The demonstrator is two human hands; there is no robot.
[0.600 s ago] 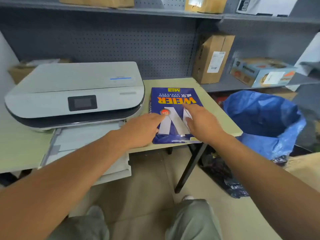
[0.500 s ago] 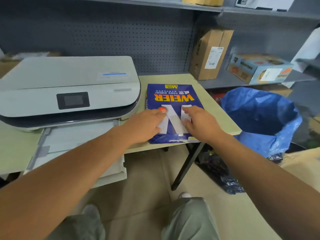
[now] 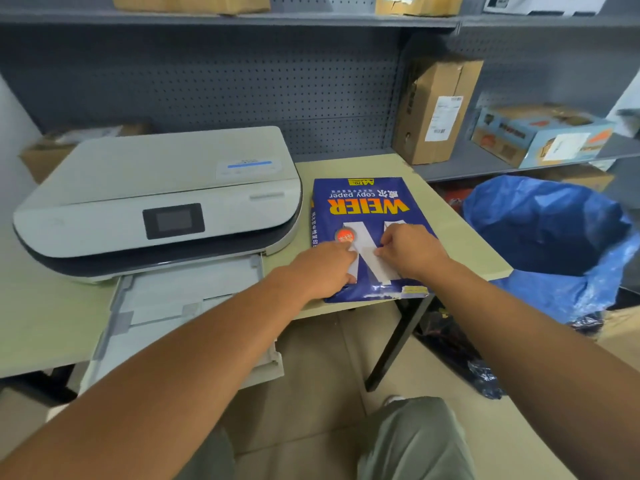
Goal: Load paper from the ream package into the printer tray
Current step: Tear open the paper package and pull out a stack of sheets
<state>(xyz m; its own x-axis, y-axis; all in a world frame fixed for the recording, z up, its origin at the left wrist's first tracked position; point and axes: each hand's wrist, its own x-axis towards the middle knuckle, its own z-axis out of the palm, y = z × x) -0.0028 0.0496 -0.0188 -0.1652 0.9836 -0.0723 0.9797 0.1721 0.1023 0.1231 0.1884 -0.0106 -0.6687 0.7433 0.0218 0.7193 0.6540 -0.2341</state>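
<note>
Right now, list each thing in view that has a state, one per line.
ream package: flat on the table, wrapper looks unopened
printer: lid down, screen dark
printer tray: pulled out over the table edge
left hand: resting on the package's near left part, fingers curled
right hand: on the package, fingertips pinching at the wrapper
blue bin bag: open at the top
brown box: upright on the shelf, closed

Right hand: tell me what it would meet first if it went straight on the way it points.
The right hand rests on the ream package, pointing up and left. Going straight on, it would probably slide across the wrapper and meet the printer at its right edge; depth is unclear.
</note>
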